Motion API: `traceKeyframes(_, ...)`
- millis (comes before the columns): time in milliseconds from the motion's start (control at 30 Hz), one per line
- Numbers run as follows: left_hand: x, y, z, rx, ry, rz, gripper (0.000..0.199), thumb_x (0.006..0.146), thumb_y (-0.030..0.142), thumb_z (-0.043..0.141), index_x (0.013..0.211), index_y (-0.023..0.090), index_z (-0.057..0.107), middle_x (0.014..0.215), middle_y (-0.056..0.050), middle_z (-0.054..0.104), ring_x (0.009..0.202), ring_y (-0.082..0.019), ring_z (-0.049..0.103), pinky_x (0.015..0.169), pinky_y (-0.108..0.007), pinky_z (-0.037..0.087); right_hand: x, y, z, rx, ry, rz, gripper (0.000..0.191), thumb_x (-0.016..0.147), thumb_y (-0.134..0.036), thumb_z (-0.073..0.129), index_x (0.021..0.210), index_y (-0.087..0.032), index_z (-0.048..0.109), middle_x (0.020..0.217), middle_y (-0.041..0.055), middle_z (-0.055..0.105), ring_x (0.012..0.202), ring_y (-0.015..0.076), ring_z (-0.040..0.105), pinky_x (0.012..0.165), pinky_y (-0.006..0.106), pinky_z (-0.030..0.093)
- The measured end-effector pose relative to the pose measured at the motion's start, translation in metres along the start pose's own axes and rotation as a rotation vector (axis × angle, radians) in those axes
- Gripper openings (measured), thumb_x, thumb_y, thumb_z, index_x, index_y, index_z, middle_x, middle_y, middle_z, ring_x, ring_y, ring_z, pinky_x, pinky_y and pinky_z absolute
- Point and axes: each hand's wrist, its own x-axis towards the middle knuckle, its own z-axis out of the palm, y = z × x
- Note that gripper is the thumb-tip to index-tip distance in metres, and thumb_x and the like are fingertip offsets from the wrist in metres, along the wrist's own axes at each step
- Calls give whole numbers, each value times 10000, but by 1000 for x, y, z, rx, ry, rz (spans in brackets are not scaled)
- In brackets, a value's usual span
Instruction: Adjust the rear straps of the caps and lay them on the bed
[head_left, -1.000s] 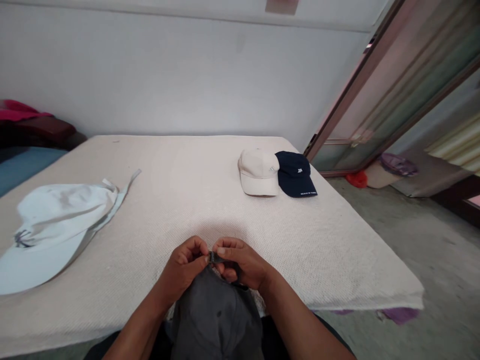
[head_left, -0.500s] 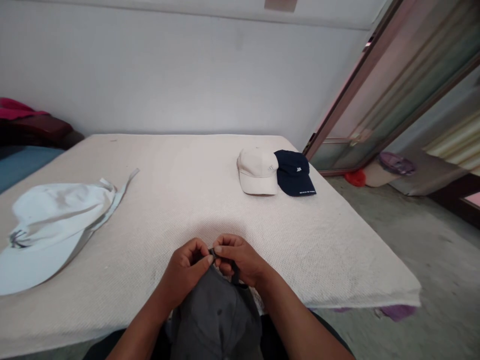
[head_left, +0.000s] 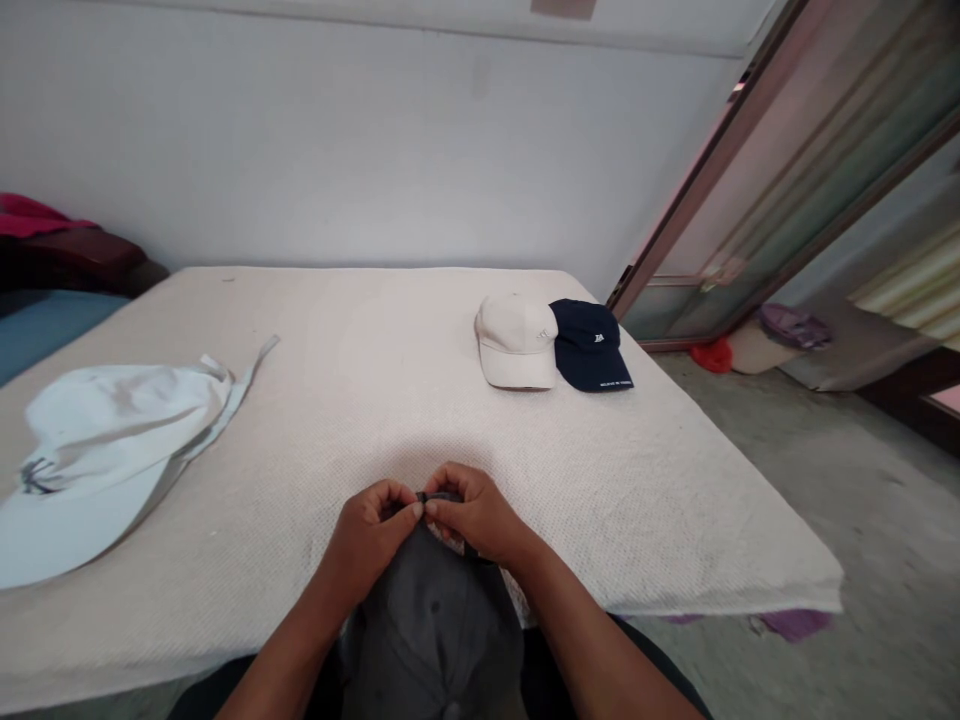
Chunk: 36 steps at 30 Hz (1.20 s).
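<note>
Both hands meet at the near side of the scene, in the middle, over the back edge of a dark gray cap (head_left: 439, 625). The left hand (head_left: 369, 530) has its thumb and forefinger pinched together at the edge of the cap, right where a short dark strap (head_left: 442, 496) begins; a small gap shows between the thumb and the curled forefinger farther back from the tips. Its other fingers are curled in behind, and how tightly they are bent cannot be told.

The right hand (head_left: 484, 515) has its thumb and forefinger on the strap, the tips close together and almost touching those of the left hand. The strap passes between this thumb and forefinger; the remaining fingers are bent under the palm and partly hidden. The exact spot where the fingertips grip is too small to make out.

The gray cap sits at the near edge of the white cloth (head_left: 660, 500), between the two forearms, with its rounded crown toward the near side. To the left on the cloth lies a white cap (head_left: 135, 420), brim toward the near left. Farther off, right of the middle, a beige cap (head_left: 516, 345) overlaps a navy cap (head_left: 592, 350).
</note>
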Motion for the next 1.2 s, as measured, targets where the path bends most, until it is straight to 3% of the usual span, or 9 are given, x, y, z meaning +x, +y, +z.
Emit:
traceKeyframes(300, 2, 0, 2, 212, 52, -49, 146, 705, 294, 573, 628, 169, 575, 601, 2, 556, 603, -163, 494, 565, -265, 355, -3, 2, 8, -134, 50, -9, 92, 699, -108, 541, 762, -173, 559, 559, -42, 509, 471, 74, 452, 445, 190, 344)
traceKeyframes(433, 2, 2, 4, 234, 79, -60, 122, 686, 258, 543, 600, 172, 546, 579, 11, 516, 577, -149, 452, 542, -259, 336, -3, 2, 10, -248, 68, -71, 94, 715, -119, 539, 776, -179, 577, 625, -30, 540, 542, 80, 483, 522, 203, 373)
traceKeyframes(600, 2, 3, 8, 149, 104, -64, 102, 669, 216, 534, 579, 175, 508, 576, 22, 486, 568, -129, 417, 538, -248, 323, -5, -4, 12, -381, 104, -198, 273, 721, -97, 523, 953, -204, 619, 762, -13, 605, 688, 109, 531, 639, 233, 398)
traceKeyframes(700, 0, 1, 10, -1, 95, -124, 134, 673, 226, 554, 572, 181, 478, 548, 41, 440, 532, -111, 374, 501, -237, 290, -6, -7, 12, -401, 91, -238, 267, 716, -73, 501, 914, -196, 632, 788, -8, 622, 721, 113, 540, 671, 238, 400)
traceKeyframes(833, -3, -1, 12, -305, 12, -208, 151, 692, 259, 563, 596, 181, 476, 543, 43, 433, 517, -111, 365, 484, -240, 287, -7, -5, 9, -339, 86, -215, 244, 703, -70, 508, 881, -186, 628, 751, -10, 613, 690, 111, 537, 640, 230, 404)
traceKeyframes(967, -3, -3, 12, -501, -39, -177, 144, 689, 234, 545, 579, 177, 471, 574, 29, 456, 569, -124, 400, 536, -250, 337, -7, -4, 7, -273, 30, -173, 249, 720, -76, 501, 905, -189, 623, 732, -12, 613, 656, 107, 544, 602, 221, 408)
traceKeyframes(1067, -4, -2, 12, -462, -9, -164, 161, 698, 220, 543, 573, 183, 449, 559, 43, 432, 549, -111, 369, 510, -234, 309, -8, -6, 6, -343, 22, -209, 292, 716, -57, 509, 938, -199, 634, 826, 6, 648, 751, 126, 573, 686, 243, 428)
traceKeyframes(1200, -6, 2, 11, -292, 37, -117, 170, 696, 180, 566, 565, 176, 457, 570, 42, 452, 543, -98, 369, 495, -217, 287, -7, -9, 5, -458, 21, -360, 312, 738, -46, 516, 978, -202, 640, 941, 25, 657, 896, 148, 572, 825, 280, 415)
